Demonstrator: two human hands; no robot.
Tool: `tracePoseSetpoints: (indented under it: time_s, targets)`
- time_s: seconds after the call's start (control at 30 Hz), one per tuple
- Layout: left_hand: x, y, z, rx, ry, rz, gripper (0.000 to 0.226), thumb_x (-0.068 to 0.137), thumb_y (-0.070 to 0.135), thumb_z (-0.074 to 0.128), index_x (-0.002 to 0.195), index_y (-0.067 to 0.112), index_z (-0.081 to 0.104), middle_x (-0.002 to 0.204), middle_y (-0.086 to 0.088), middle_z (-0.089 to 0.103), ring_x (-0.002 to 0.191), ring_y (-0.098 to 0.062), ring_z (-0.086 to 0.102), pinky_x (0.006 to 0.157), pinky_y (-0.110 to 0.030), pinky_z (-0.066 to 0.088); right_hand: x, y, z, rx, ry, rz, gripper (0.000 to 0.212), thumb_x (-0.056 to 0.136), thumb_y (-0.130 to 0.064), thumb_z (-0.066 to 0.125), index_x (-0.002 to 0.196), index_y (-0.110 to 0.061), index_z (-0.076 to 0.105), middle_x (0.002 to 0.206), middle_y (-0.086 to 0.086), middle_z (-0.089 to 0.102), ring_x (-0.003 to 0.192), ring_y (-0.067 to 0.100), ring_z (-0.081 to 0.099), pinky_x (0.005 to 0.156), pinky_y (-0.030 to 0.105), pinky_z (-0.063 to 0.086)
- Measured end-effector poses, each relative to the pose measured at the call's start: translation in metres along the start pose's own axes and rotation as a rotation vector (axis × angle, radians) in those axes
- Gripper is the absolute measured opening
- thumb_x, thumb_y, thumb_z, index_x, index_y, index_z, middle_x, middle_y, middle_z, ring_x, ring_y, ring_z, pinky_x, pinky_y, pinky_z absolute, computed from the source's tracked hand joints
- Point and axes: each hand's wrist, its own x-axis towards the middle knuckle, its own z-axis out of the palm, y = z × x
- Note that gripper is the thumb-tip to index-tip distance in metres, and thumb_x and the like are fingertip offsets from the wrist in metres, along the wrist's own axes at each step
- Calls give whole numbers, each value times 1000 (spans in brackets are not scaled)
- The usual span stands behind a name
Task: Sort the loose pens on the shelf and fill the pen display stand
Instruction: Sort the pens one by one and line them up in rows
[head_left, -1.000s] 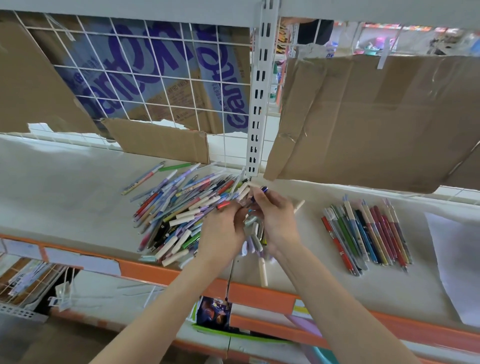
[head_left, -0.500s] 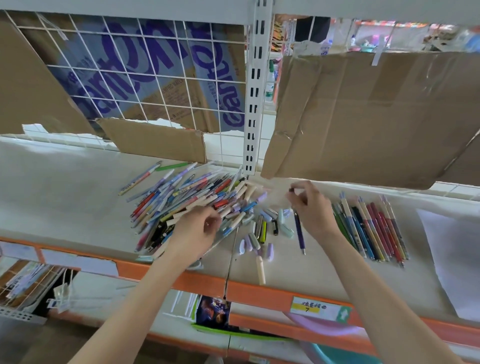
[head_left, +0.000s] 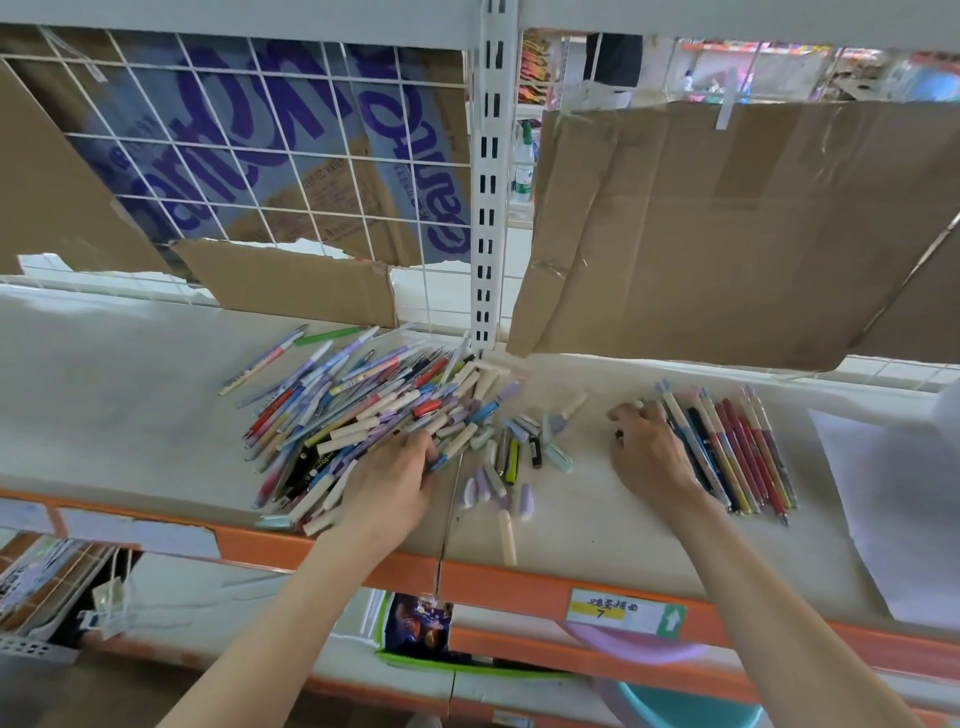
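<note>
We see the loose pens (head_left: 358, 415) heaped in a jumbled pile on the left half of the shelf (head_left: 130, 395), their barrels pointing mostly up and to the right, in white, purple, blue, red and black. Our left hand (head_left: 389, 483) lies on the near right edge of this pile, palm down, the fingers bent onto the pens; whether they pinch one we cannot tell. To the right of the pile a small scatter of pens and caps (head_left: 511, 457) lies apart from it, with one cream pen (head_left: 508, 535) nearest the shelf's front edge. Further right, a sorted row of pens (head_left: 737, 452) lies side by side, all slanting the same way, red ones toward the right. Our right hand (head_left: 652, 447) rests at the left edge of this row, fingers curled, with a dark pen tip showing under them; the grip itself is hidden from us.

The shelf has an orange front rail (head_left: 519, 582) carrying a white price label (head_left: 623, 616). Behind the pens stand a white slotted upright (head_left: 488, 208), a wire grid (head_left: 260, 156) with printed cardboard behind it, and a large brown cardboard sheet (head_left: 727, 234) on the right. A white paper sheet (head_left: 893, 509) lies at the far right of the shelf.
</note>
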Motion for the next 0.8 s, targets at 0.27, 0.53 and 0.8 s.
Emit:
tracePoseSetpoints:
  time_s: [0.27, 0.53, 0.8]
  targets:
    - [-3, -3, -11, -269, -27, -59, 16, 93, 11, 48, 100, 20, 36, 97, 0, 56, 82, -15, 54, 65, -31, 43, 6, -35, 11, 222, 60, -310, 14, 89, -5, 56, 97, -10, 67, 91, -2, 51, 73, 13, 52, 68, 21, 36]
    - [-2, -2, -14, -399, -45, -106, 27, 98, 10, 40, 123, 12, 50, 112, 3, 52, 95, -7, 48, 77, -19, 36, 25, -55, 30, 91, -112, -249, 25, 92, -13, 50, 114, -8, 62, 111, 9, 49, 90, 22, 53, 81, 29, 44]
    - [-8, 0, -18, -455, -61, -69, 20, 98, 20, 46, 112, 14, 58, 101, 4, 57, 92, -11, 54, 71, -9, 38, 29, -56, 19, 595, -188, -81, 5, 85, -14, 65, 90, -12, 64, 77, -4, 60, 71, 10, 54, 59, 14, 39]
